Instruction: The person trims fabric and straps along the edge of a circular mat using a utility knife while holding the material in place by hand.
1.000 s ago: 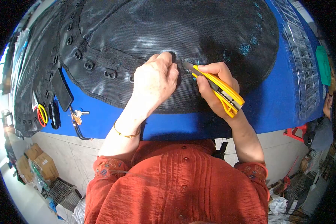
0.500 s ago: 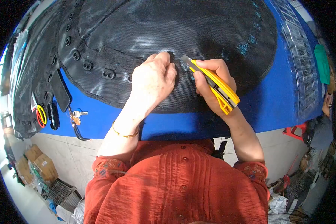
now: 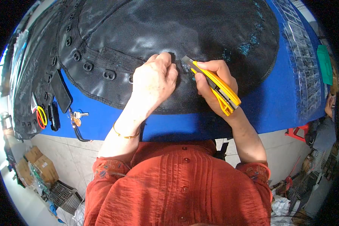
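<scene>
1. The right hand (image 3: 217, 81) is gripping a yellow cutter (image 3: 228, 90), its blade (image 3: 186, 58) pointing forward and leftward, just beside the left hand (image 3: 154, 79). Too much force could be making it slip into those fingers.
2. The left hand is curling down onto the black sheet (image 3: 139, 34); its fingertips are hiding, so I cannot tell whether it is pinching anything. A weak hold could be letting the material shift.
3. Beneath both hands, the sheet is lying on the blue tabletop (image 3: 177, 126). A blade pressing too deep could be tearing it.
4. Rightward, teal threads (image 3: 244, 49) are scattering over the sheet, possibly masking nicks.
5. Keys (image 3: 79, 114) are lying near the table's edge; a sweeping forearm could be knocking them off.
</scene>
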`<state>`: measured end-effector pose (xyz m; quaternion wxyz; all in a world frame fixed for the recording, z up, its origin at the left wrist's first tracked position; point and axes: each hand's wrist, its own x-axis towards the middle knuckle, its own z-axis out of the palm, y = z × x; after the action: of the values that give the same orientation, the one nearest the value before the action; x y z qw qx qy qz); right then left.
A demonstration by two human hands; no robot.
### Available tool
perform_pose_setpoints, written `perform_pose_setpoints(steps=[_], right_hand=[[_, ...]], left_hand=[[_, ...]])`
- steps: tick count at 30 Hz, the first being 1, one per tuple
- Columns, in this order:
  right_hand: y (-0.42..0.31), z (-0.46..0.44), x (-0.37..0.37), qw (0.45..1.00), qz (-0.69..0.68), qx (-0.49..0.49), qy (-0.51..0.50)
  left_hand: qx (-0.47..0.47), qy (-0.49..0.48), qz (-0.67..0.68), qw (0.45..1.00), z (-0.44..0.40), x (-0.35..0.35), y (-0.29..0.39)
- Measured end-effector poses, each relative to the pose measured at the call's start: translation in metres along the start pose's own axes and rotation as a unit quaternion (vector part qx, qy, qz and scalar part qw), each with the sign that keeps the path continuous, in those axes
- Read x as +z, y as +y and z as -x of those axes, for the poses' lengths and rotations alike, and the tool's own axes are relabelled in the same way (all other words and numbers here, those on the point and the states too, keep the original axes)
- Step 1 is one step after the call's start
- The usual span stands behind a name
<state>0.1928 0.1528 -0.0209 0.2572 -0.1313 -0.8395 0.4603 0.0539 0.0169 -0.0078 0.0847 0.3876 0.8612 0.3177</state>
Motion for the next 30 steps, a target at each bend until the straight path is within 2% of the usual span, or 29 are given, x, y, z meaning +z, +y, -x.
perform_pose_setpoints(steps=[2, 4, 6, 8, 13, 15, 18, 22, 24, 26, 28, 30], right_hand=[[-0.0007, -0.0006, 0.0004, 1.000, 0.001, 0.000, 0.002], [-0.0009, 0.0006, 0.0003, 1.000, 0.002, -0.001, 0.004], [0.0002, 0.0025, -0.0008, 0.999, -0.014, 0.031, -0.016], [-0.0037, 0.0006, -0.0013, 0.998, 0.045, -0.048, -0.002], [-0.0040, 0.0004, -0.0005, 0.997, 0.033, -0.070, 0.012], [-0.0044, 0.0026, -0.0004, 1.000, 0.001, -0.011, -0.005], [-0.0059, 0.0005, -0.0001, 0.999, 0.027, -0.036, 0.000], [-0.0025, 0.0000, -0.0006, 1.000, -0.001, -0.017, -0.007], [-0.0022, -0.0013, -0.0021, 0.998, 0.025, -0.053, -0.003], [-0.0029, -0.0002, -0.0046, 0.999, -0.027, 0.022, -0.023], [-0.0003, -0.0016, -0.0054, 0.999, -0.023, 0.011, -0.023], [-0.0028, -0.0046, -0.0080, 0.998, 0.017, -0.054, -0.018]], left_hand=[[0.000, 0.000, 0.000, 1.000, -0.0001, 0.0009, -0.0013], [0.040, 0.029, -0.009, 0.999, -0.0001, 0.0020, -0.0027], [0.043, 0.031, -0.009, 0.999, 0.0000, 0.0021, -0.0034], [0.046, 0.032, -0.009, 0.998, 0.0002, 0.0018, -0.0037], [0.039, 0.034, -0.001, 0.999, 0.0003, 0.0017, -0.0030], [0.042, 0.033, -0.004, 0.999, -0.0002, 0.0016, -0.0037], [0.043, 0.033, -0.007, 0.998, -0.0002, 0.0019, -0.0035], [0.032, 0.027, -0.009, 0.999, -0.0006, 0.0011, -0.0019], [0.034, 0.027, -0.009, 0.999, -0.0007, 0.0014, -0.0021], [0.036, 0.027, -0.011, 0.999, -0.0005, 0.0018, -0.0024], [0.036, 0.032, -0.009, 0.999, -0.0004, 0.0025, -0.0029], [0.028, 0.028, -0.007, 0.999, -0.0005, 0.0024, -0.0021]])
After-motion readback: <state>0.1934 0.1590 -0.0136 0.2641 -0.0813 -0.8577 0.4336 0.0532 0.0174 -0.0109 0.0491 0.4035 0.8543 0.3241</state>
